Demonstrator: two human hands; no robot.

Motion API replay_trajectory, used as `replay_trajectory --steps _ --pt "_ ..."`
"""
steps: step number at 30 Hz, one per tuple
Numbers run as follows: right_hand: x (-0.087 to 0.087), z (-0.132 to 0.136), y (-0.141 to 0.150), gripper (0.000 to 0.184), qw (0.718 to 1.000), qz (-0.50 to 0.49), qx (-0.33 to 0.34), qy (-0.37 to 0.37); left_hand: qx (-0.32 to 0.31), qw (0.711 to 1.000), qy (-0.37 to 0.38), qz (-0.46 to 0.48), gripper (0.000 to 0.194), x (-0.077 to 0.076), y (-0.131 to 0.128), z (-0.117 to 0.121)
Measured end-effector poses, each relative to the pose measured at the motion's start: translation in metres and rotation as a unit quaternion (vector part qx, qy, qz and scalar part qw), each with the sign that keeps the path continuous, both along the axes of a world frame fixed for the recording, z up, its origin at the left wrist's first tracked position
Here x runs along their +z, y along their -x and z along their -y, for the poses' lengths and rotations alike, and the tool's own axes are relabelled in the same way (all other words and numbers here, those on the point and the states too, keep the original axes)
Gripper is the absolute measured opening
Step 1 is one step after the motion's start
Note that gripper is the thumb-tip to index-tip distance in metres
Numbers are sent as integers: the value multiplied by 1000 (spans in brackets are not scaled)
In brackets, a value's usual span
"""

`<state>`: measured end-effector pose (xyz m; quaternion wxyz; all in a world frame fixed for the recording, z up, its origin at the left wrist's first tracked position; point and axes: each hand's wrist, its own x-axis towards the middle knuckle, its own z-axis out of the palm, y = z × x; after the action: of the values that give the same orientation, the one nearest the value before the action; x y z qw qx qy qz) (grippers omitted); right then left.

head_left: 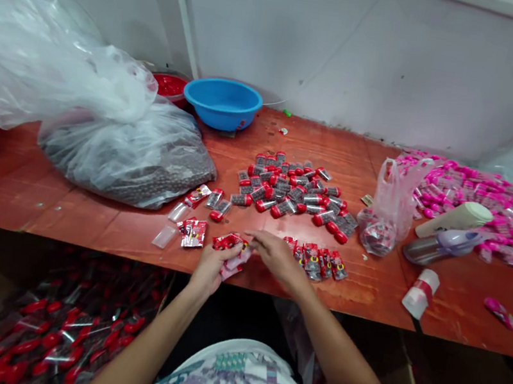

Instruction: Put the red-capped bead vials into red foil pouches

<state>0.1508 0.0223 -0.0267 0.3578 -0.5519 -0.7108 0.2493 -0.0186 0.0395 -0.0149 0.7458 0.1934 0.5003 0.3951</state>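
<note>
My left hand (212, 265) is closed around a small stack of red printed cards or sachets (232, 241), with pinkish backs showing at the lower edge. Just to its right, my right hand (278, 258) has its fingers stretched toward the stack; I cannot tell whether they touch it. By my right wrist lies a row of red-topped packets (318, 262). Left of my hands are more red printed packets (193, 234) and small clear plastic sleeves (164, 236). Beyond them spreads a pile of clear tubes with dark contents and red caps (293, 188).
A large clear bag of dark beads (144, 161) stands left, near a blue basin (223, 103) and red bowl (170, 85). Rightward are a small plastic bag (381, 228), a bottle (440, 244), a white roll (420, 293) and pink items (484, 196). Below the table, a box holds red-capped tubes (64, 330).
</note>
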Motion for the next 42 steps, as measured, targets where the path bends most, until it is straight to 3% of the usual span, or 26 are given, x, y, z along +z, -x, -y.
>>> replay_trajectory --steps 2,4,6,10,14,17,20,23,30,35,42 --pt "3 -20 -16 35 996 80 -44 -21 28 999 14 27 23 -1 0 -4" --pt "5 -39 -31 36 972 195 -126 -39 50 997 12 57 19 -2 1 -8" --pt "3 -52 -40 36 946 283 -159 -27 58 996 15 73 15 -3 3 -10" --pt "-8 -56 -36 26 942 316 -112 -5 63 995 33 67 11 -4 11 -12" --pt "-13 -39 -15 22 948 310 -72 -1 87 992 50 80 10 -2 11 -12" --pt "-7 -16 3 24 967 238 -87 -10 113 988 61 90 10 1 10 -11" --pt "3 15 24 27 994 5 -107 3 128 984 65 108 9 3 10 -10" --pt "11 43 42 28 984 -146 -95 37 117 983 57 126 8 5 9 -10" --pt "6 58 49 39 983 -146 -108 22 101 985 75 116 6 10 -2 -4" --pt "0 57 44 37 980 -139 -138 25 73 990 51 111 9 10 -2 -1" --pt "5 63 45 37 974 -150 -171 -2 89 993 -17 77 19 7 -4 3"
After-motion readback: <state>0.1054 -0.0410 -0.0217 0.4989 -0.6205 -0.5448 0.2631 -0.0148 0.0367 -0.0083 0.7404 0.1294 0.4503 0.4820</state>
